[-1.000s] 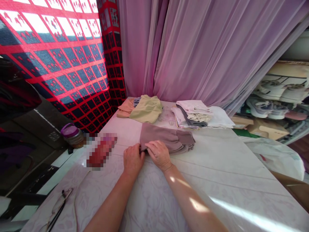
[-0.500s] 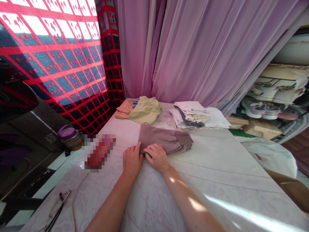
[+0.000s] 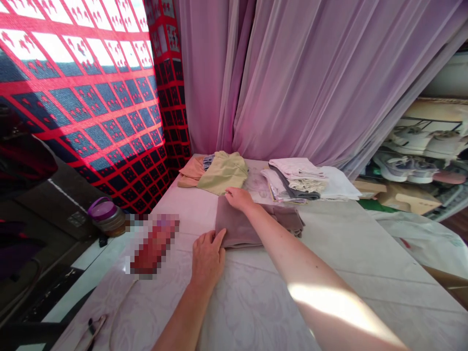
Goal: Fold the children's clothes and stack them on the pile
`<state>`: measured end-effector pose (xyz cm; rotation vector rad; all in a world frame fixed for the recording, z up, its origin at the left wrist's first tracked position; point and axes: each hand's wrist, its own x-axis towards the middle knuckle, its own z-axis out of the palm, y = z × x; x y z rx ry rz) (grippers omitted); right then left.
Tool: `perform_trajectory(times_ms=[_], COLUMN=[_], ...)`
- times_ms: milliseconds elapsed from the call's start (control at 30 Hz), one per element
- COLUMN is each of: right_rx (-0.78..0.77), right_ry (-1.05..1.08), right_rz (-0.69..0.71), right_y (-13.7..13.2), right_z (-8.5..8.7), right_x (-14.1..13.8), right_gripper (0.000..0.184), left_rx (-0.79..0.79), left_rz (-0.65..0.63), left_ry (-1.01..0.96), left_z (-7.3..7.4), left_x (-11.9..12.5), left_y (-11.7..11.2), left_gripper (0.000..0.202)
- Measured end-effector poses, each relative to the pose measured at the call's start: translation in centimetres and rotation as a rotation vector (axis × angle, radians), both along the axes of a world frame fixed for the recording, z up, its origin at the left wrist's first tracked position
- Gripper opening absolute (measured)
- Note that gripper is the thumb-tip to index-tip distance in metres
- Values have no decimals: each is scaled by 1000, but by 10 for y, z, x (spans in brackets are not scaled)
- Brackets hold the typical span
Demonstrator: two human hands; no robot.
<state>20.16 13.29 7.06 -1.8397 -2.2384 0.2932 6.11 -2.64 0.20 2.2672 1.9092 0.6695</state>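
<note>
A folded mauve-brown garment [image 3: 239, 231] lies flat on the table, its gathered, banded end [image 3: 290, 219] pointing right. At its near left corner, my left hand [image 3: 208, 256] has thumb and forefinger closed about the edge, the other fingers bent against the tabletop. My right hand [image 3: 238, 197] reaches across the garment and pinches its far left corner. The right forearm hides part of the garment's middle. Just beyond the right hand lies a light green garment [image 3: 224, 170], overlapping a salmon-coloured one [image 3: 190, 170].
A stack of folded clothes [image 3: 294, 170] sits at the back right beside a white cloth [image 3: 338, 183]. On the left are a blurred red object [image 3: 153, 248] with a cord and a purple-lidded jar [image 3: 106, 214]. Curtains [image 3: 292, 73] hang behind; shoes [image 3: 409, 165] stand on a right-hand rack.
My right hand has moved from the garment's near edge to its far left corner. My left hand stays at the near corner. The view has shifted slightly.
</note>
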Motion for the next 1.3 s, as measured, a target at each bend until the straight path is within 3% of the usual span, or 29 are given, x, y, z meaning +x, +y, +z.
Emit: perform_trajectory(times_ms=[233,333,567,700,767,867,967,1100,1300], right_rx=[-231,-248,6,108,192,275,170,-20,-23], right_ry=[-29,-32,-10,-3,-4,5,-37,-75,-70], right_rz=[44,67,-28,-36,7,181,319,260,242], right_y=[40,40,14,9,4,-9,-22,-26,-37], right_z=[-9,-11,-40,-44,-42,-41,-48,-54,-35], right_x=[-8,-9,-18,-20,-18,-13,-8,-7,0], right_gripper=[45,33,30,30,30,34,40,53,52], left_rx=[-1,4,-62,-51,-46,-68,-88,-83,-95], left_rz=[-30,-23,-122,-109,-90,-95,-110,-109,-116], left_ry=[-29,-26,-18,-88,-133,-170,-164,-150,-142], left_z=[-8,-9,-1,7,11,14,13,11,8], left_x=[-3,-2,0,1,1,1,1,1,0], left_y=[1,0,1,-1,-3,-3,-2,-1,1], left_gripper=[59,60,53,42,29,18,18,17,18])
